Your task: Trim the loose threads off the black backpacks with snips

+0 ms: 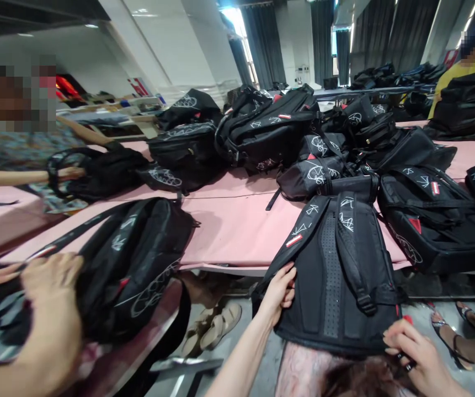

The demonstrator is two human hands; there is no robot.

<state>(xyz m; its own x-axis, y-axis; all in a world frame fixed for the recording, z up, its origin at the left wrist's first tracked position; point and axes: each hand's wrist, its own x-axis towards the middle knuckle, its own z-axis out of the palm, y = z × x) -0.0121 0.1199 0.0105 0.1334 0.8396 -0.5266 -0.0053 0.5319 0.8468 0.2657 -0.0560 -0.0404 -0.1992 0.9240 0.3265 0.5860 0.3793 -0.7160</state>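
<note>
A black backpack (315, 275) with white line drawings on its straps leans against the table edge above my lap, its padded back panel facing me. My left hand (279, 289) grips its left side, fingers curled over the edge near the shoulder strap. At the lower right corner of the backpack, my right hand (406, 347) is closed in a pinch. Something small shows at its fingers, red at the top and dark below; its kind is hard to make out. Whether that hand also grips the bag's edge I cannot tell.
Several black backpacks (270, 127) are heaped along the pink-covered table (233, 231). At left, a co-worker's hand (51, 275) is on another backpack (138, 264). Across the table, a person's hand (71, 173) holds a black bag. Sandals (220, 328) are on the floor below.
</note>
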